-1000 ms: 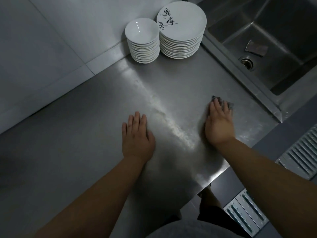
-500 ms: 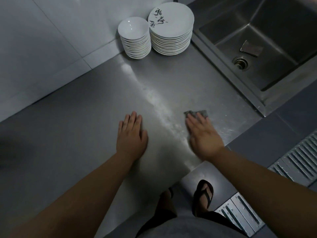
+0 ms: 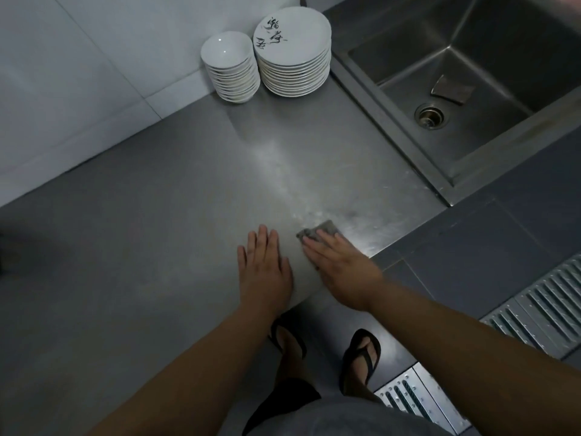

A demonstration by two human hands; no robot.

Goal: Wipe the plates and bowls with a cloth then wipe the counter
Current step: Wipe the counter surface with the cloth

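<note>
- The step in hand looked like the last one, wiping the counter (image 3: 151, 247); the plates (image 3: 294, 55) and bowls (image 3: 231, 69) stood stacked well beyond the fingertips, against the wall beside the sink (image 3: 465, 99).
- The right hand (image 3: 342, 265) lay flat on the grey cloth (image 3: 316, 233), fingers straight and close together, pressing it down; only the cloth's far edge showed past the fingertips.
- The left hand (image 3: 264, 269) rested palm-down just beside it, fingers together, holding nothing.
- A pale smear ran from just ahead of the cloth toward the stacks.
- Next move, as a guess: push the cloth forward along that smear with even pressure, stopping short of the stacks.
</note>
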